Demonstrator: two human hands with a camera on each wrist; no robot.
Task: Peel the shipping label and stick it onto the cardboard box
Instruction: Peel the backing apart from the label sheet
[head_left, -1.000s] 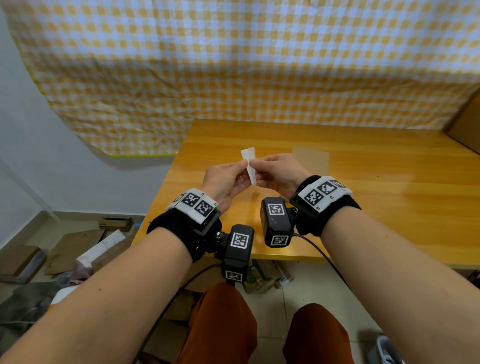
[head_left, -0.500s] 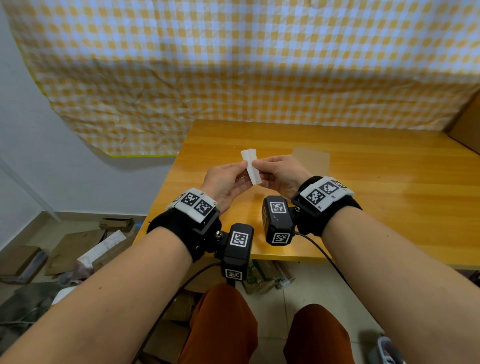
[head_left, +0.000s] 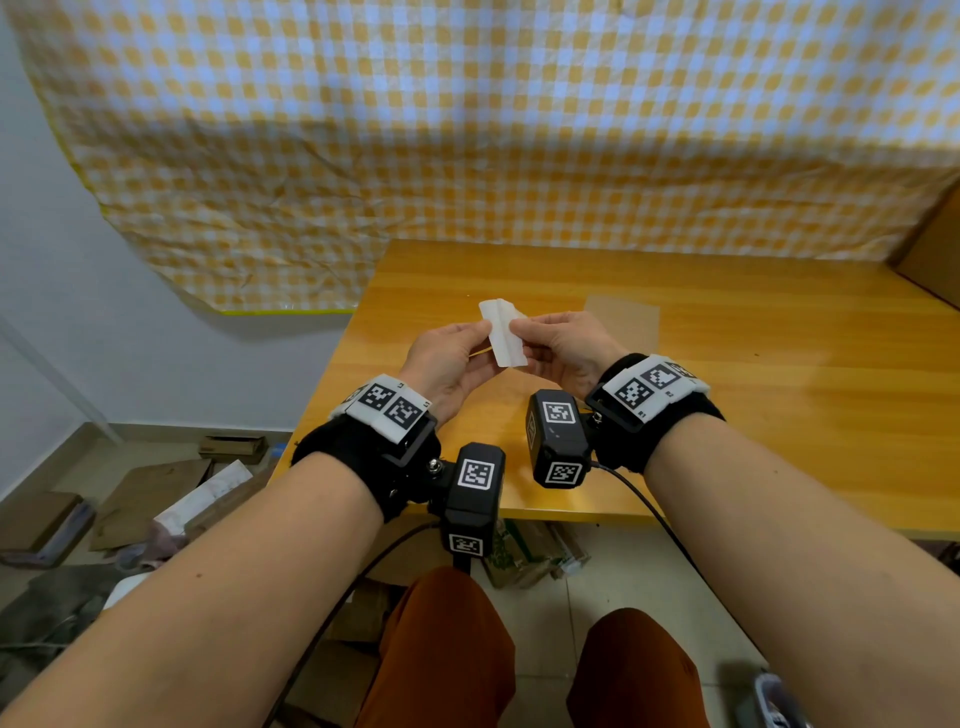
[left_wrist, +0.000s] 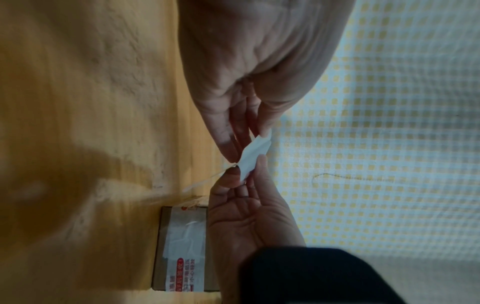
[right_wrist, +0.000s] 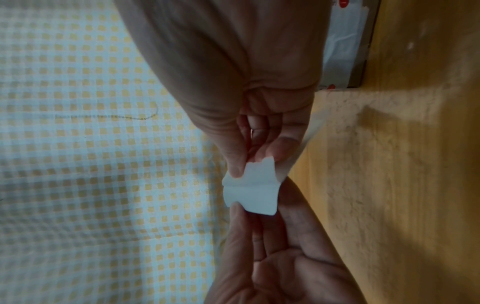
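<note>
- The shipping label (head_left: 501, 332) is held in the air above the near part of the table (head_left: 779, 415), pinched from both sides: left hand (head_left: 447, 358) grips its left edge between thumb and fingertips, right hand (head_left: 558, 345) grips the right edge.
- A second ago the white piece looked like a narrow folded strip between the fingertips; now it has spread into two flaps meeting at a crease (the right wrist view shows this best), so the peel seems to be under way, label and backing parting.
- The cardboard box (head_left: 623, 325) lies flat on the table just beyond the right hand, untouched; its taped top shows in the left wrist view.
- Judged from this, sticking still lies ahead once the backing comes fully off.
</note>
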